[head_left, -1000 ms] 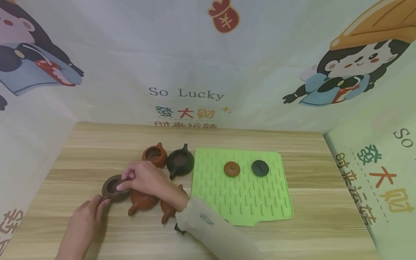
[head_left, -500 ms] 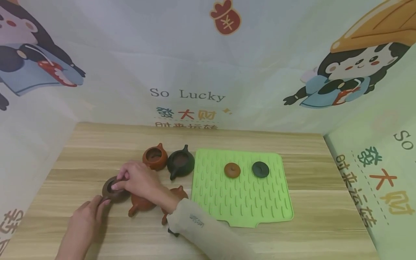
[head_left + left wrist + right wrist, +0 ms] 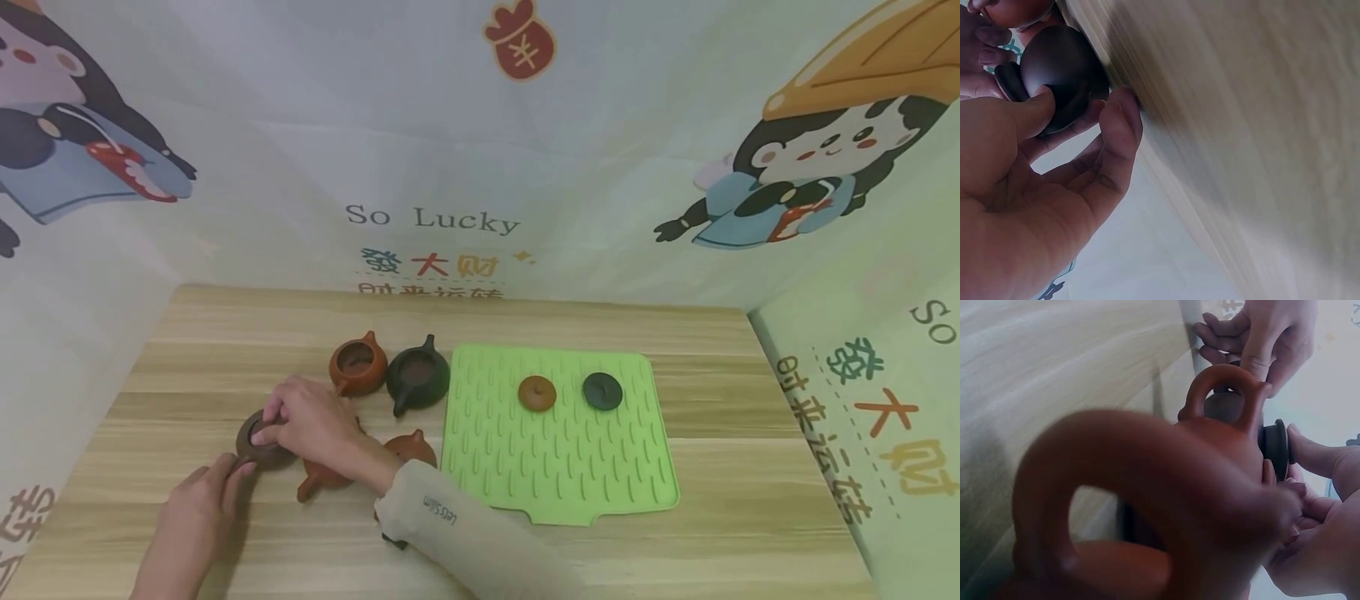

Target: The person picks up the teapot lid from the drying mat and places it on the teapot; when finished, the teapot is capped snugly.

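In the head view, the left hand (image 3: pixel 193 510) pinches a projecting part of the dark brown teapot (image 3: pixel 251 429) at the far left; the left wrist view shows thumb and fingers on the teapot (image 3: pixel 1063 59). The right hand (image 3: pixel 318 423) is over the teapot's right side, fingertips at its round opening. In the right wrist view the right hand (image 3: pixel 1322 506) holds a dark lid (image 3: pixel 1279 450) between thumb and fingers. The left wrist view shows this lid (image 3: pixel 1011 81) tilted against or close by the pot; contact is unclear.
Orange-brown teapots (image 3: pixel 358 367) and a black teapot (image 3: pixel 418 379) stand nearby, some partly under the right arm. A green mat (image 3: pixel 555 458) at the right bears a brown lid (image 3: pixel 537 393) and a black lid (image 3: pixel 602 391). A printed cloth hangs behind the table.
The right hand has moved a little left over the dark brown teapot, its forearm shifting left too and uncovering more of an orange-brown pot. The left hand has stayed on the teapot.
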Tool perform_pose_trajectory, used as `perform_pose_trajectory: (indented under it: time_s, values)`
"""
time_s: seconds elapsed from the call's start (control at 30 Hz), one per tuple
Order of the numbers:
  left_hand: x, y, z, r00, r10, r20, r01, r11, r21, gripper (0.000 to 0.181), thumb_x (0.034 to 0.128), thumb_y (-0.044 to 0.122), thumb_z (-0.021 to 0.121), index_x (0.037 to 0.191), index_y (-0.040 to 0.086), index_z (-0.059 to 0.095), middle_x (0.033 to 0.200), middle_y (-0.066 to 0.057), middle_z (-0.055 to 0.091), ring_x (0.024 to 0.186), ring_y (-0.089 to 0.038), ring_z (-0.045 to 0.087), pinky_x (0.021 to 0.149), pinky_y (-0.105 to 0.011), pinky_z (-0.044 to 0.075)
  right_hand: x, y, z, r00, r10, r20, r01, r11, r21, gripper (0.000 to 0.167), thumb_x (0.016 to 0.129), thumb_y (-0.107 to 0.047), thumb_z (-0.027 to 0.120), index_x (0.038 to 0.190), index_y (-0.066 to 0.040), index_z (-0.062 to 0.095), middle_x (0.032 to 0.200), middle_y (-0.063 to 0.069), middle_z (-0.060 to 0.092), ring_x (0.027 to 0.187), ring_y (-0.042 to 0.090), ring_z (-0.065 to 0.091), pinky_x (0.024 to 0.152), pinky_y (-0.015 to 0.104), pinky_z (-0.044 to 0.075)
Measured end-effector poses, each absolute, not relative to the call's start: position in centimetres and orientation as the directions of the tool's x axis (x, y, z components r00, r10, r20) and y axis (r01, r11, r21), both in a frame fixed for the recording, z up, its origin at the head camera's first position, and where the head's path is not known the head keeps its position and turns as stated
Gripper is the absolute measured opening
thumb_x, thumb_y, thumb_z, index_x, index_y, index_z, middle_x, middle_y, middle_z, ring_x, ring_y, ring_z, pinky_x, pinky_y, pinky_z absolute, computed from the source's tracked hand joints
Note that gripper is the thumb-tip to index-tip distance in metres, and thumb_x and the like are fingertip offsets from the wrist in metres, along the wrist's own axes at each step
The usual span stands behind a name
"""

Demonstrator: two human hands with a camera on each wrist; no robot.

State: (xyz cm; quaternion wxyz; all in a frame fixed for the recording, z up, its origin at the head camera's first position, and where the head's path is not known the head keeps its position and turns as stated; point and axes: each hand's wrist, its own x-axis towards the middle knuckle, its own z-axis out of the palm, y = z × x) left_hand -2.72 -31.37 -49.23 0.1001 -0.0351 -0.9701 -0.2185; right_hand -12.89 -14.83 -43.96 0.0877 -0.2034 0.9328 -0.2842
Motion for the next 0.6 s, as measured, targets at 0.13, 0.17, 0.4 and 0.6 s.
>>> perform_pose_trajectory:
  time_s: [0.13, 0.17, 0.4, 0.6]
  values:
    - [-2.8, -31.8, -50.0, -0.972, 0.04, 0.233, 0.135, 0.903, 0.407, 0.022, 0.114, 0.008, 0.058, 0.094, 0.0, 0.057, 0.066, -0.004, 0.049, 0.059, -0.022, 0.051, 0.05, -0.045, 0.046, -12.9, -14.9, -44.1, -0.9, -0.434, -0.045, -0.34, 0.762, -0.551, 0.024, 0.089, -0.051, 0.091, 0.093, -0.033, 0.077, 0.102, -0.025, 0.066, 0.091, -0.007, 0.056, 0.075, 0.022, 0.042]
    - [-2.9, -31.9, -50.3, -0.97, 0.046, 0.238, 0.143, 0.902, 0.408, 0.022, 0.1146, 0.009, 0.057, 0.094, 0.0, 0.057, 0.066, -0.004, 0.048, 0.058, -0.021, 0.049, 0.049, -0.043, 0.046, -12.9, -15.0, -44.1, -0.899, -0.436, -0.044, -0.343, 0.763, -0.548, 0.024, 0.089, -0.051, 0.091, 0.093, -0.033, 0.077, 0.102, -0.025, 0.066, 0.091, -0.007, 0.056, 0.075, 0.022, 0.042]
    - [-2.7, -32.1, -50.7, -0.961, 0.039, 0.275, 0.151, 0.904, 0.4, 0.029, 0.1176, 0.016, 0.053, 0.093, 0.002, 0.059, 0.066, -0.002, 0.049, 0.057, -0.017, 0.046, 0.048, -0.039, 0.044, -12.9, -15.3, -44.1, -0.888, -0.459, -0.042, -0.372, 0.767, -0.523, 0.023, 0.091, -0.051, 0.089, 0.096, -0.033, 0.077, 0.104, -0.024, 0.066, 0.092, -0.008, 0.057, 0.078, 0.022, 0.046]
    - [-2.6, -31.3, -49.2, -0.975, 0.037, 0.22, 0.124, 0.909, 0.399, 0.021, 0.1144, 0.008, 0.057, 0.098, -0.004, 0.061, 0.067, -0.005, 0.052, 0.059, -0.02, 0.05, 0.05, -0.039, 0.046, -13.0, -15.5, -44.1, -0.889, -0.455, -0.054, -0.362, 0.77, -0.525, 0.024, 0.091, -0.052, 0.089, 0.101, -0.032, 0.079, 0.108, -0.024, 0.068, 0.094, -0.007, 0.059, 0.082, 0.025, 0.047]
